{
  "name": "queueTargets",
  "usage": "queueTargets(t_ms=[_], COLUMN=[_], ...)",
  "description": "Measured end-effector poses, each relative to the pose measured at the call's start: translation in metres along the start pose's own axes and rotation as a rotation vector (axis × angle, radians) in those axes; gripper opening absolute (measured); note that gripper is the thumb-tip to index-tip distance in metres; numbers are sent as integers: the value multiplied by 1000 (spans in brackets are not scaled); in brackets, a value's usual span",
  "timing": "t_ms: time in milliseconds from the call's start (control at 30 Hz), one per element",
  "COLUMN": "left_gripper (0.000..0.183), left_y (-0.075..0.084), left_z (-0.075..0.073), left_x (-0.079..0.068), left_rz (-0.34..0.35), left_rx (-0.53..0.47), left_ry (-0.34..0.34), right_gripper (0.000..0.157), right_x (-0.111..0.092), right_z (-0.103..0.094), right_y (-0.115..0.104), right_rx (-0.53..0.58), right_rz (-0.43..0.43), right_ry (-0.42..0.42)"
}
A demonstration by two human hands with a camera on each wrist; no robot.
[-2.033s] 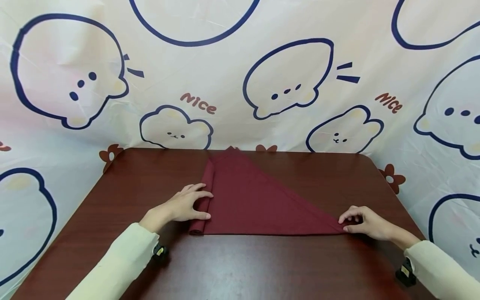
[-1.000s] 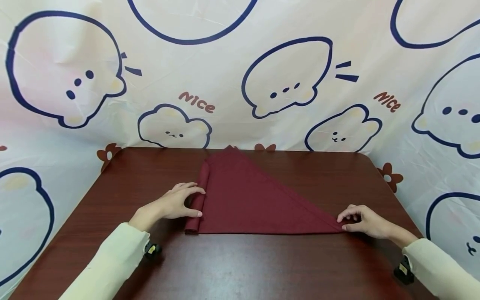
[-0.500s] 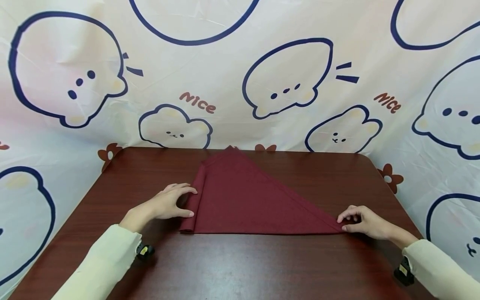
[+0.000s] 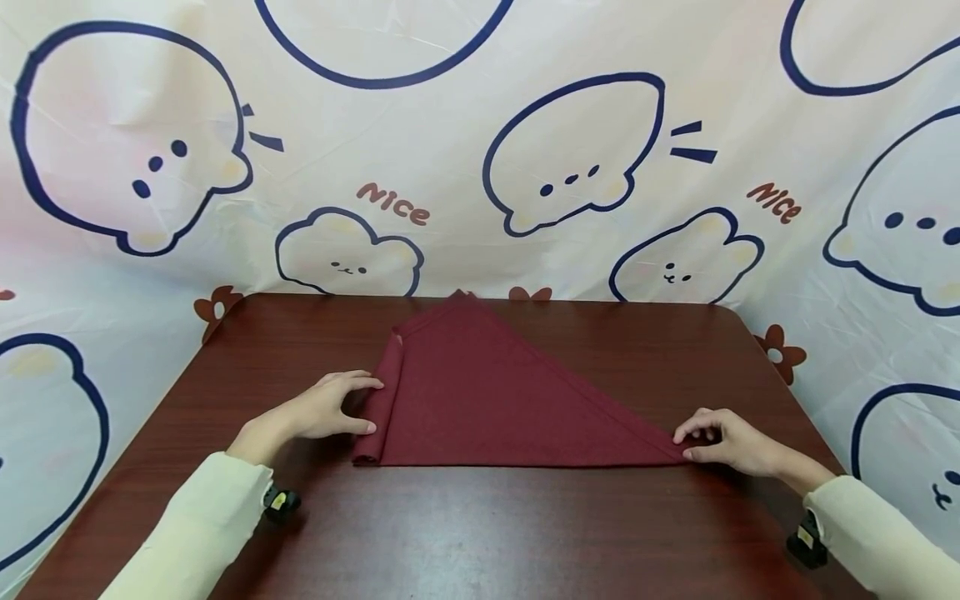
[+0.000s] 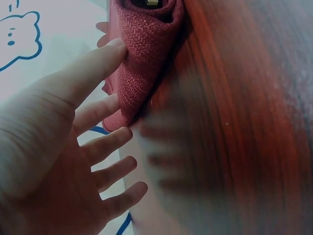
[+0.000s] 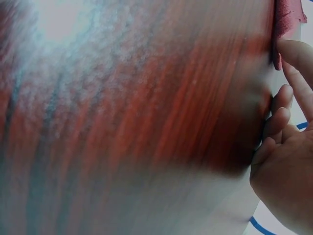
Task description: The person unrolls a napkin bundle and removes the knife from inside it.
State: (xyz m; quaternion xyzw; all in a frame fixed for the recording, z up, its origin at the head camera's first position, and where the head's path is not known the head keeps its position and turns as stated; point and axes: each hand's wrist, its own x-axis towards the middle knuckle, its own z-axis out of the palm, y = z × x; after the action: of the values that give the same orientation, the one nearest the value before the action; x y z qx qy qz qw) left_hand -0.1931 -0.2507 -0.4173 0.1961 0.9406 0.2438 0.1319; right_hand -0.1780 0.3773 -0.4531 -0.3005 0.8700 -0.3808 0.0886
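A dark red woven cloth [image 4: 480, 392] lies folded into a triangle on the table, its left edge wound into a narrow roll [image 4: 380, 408]. My left hand [image 4: 318, 408] reaches over the roll from the left, thumb and forefinger tips touching it. In the left wrist view, the roll [image 5: 142, 58] lies against the thumb, and the other fingers [image 5: 115, 171] are spread and fairly straight. My right hand [image 4: 731, 446] pinches the cloth's right corner between thumb and forefinger. The right wrist view shows this corner [image 6: 286, 29] only at its upper right edge.
The dark brown wooden table [image 4: 487, 533] reflects light near its front. A white sheet printed with blue cartoon outlines [image 4: 465, 150] hangs behind and on both sides. Each wrist wears a small black device [image 4: 281, 504].
My left hand has moved left with the roll, which unwinds, so the flat part of the cloth is wider. My right hand stays at the right corner.
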Motion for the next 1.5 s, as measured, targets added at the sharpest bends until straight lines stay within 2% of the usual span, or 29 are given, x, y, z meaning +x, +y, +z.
queueTargets(t_ms=[933, 1300, 1500], left_gripper=[69, 63, 60], left_y=[1, 8, 14], left_z=[1, -7, -5], left_x=[-3, -2, -4], left_rz=[24, 59, 48], left_rx=[-18, -30, -27], left_ry=[1, 50, 63], right_gripper=[14, 14, 14], right_x=[0, 2, 1], right_z=[-1, -3, -2], right_y=[1, -1, -2], right_rx=[1, -13, -13], right_rz=[8, 23, 36], right_ry=[-16, -6, -9])
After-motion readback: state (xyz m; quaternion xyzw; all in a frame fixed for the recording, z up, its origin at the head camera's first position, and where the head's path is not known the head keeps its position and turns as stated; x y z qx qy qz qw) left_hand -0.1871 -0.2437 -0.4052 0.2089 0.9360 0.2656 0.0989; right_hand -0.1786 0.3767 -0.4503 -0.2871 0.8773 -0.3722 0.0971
